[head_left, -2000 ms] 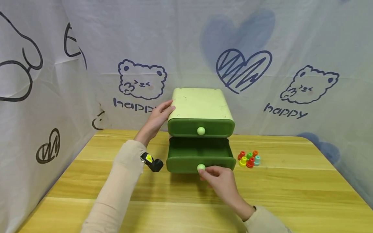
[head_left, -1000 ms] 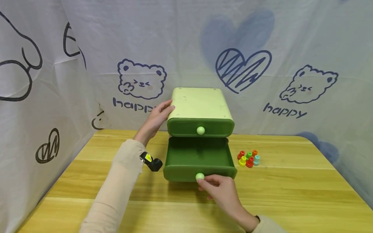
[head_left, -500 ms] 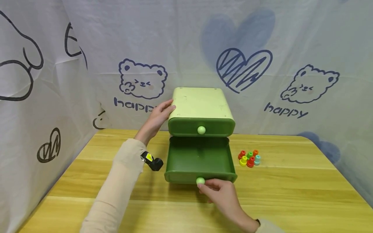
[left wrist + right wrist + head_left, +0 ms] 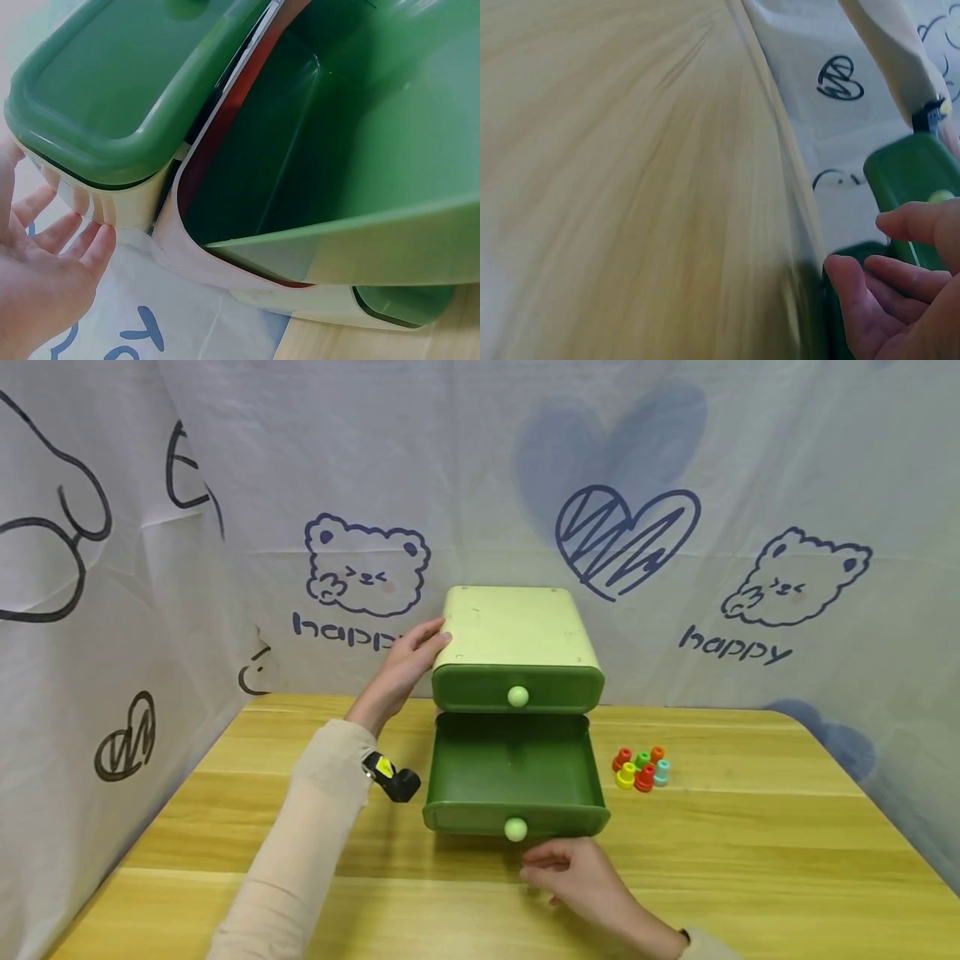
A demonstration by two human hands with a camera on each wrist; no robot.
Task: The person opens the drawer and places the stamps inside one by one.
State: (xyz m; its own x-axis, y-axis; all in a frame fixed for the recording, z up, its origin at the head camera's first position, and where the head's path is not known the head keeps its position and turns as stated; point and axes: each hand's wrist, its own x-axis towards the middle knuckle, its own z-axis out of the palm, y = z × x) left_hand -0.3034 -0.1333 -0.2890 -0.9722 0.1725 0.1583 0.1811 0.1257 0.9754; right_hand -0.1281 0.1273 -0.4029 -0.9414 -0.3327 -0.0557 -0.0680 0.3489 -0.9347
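Note:
A small drawer cabinet [image 4: 517, 625] with a pale yellow-green top stands at the back of the table. Its upper green drawer [image 4: 472, 689] is closed. Below it, a green drawer [image 4: 517, 768] is pulled well out, with nothing visible inside. My left hand [image 4: 405, 664] rests its fingers against the cabinet's upper left side; in the left wrist view these fingers [image 4: 88, 240] lie along the pale casing. In front of the pulled-out drawer, just right of and below its round pale green knob [image 4: 515, 830], my right hand [image 4: 581, 877] is apart from it, fingers loosely bent and holding nothing.
Several small coloured pegs [image 4: 643, 768], red, yellow, green, orange and light blue, stand together right of the cabinet on the wooden table [image 4: 750, 843]. Another green drawer front [image 4: 405, 304] shows below the pulled-out one. A printed cloth [image 4: 487, 468] hangs behind.
My right hand pulled the lower drawer further out toward me, then let go of its knob and moved slightly down and right. My left hand has stayed on the cabinet.

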